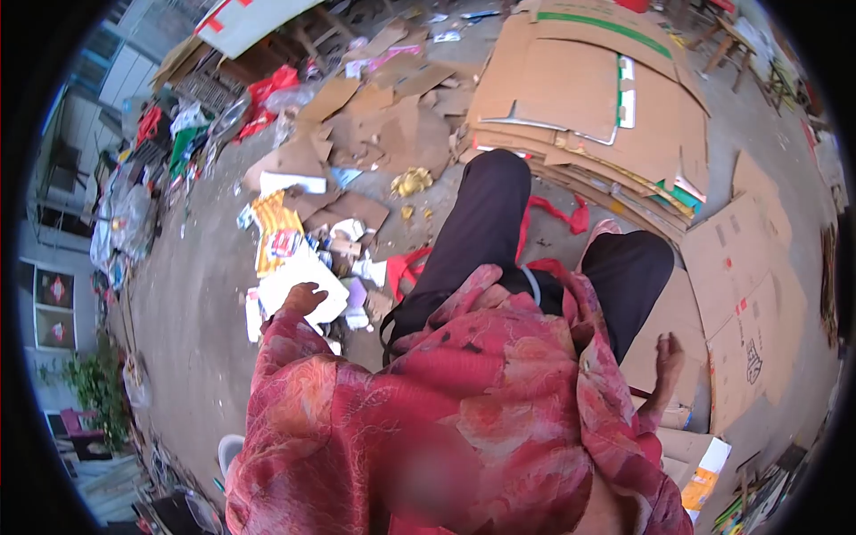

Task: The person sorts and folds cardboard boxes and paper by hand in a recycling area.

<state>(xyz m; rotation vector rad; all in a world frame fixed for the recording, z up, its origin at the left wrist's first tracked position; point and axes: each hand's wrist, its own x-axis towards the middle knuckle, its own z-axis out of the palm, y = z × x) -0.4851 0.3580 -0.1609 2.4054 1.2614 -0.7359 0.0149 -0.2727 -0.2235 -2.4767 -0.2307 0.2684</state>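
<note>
Sits low on the ground [192, 303] with legs [481, 223] in black trousers stretched forward, so that most of what lies about falls within an arm's sweep. Stretches the left hand [303, 299] out from a red floral sleeve [294, 357] onto a white sheet [332, 287] at the near edge of a small litter of paper. Rests it there knuckles up, fingers curled under; cannot tell whether closed on the sheet or only pressed against it. Finds that sheet lying flat on the ground, just beside the left thigh and close to a yellow printed carton [272, 232] farther out, seemingly dropped loose and not stacked. Lets the right hand [667, 361] hang beside the right knee, fingers wide and straight, pointing down and holding nothing, just over a brown cardboard panel [660, 316]; looks like a prop for balance during the lean to the left. Faces a broad stack [580, 98] of flattened cardboard past the feet, laid board on board, likely because flat boards pile steadily and take little room. Shows a red strap [555, 214] trailing slack between the legs and onto the ground at the foot of the stack, binding nothing. Leaves torn brown scraps [383, 125] spread ahead on the left, unsorted, apart from the stack. Has small boxes [700, 468] close by the right hip, within easy reach of the idle hand.
</note>
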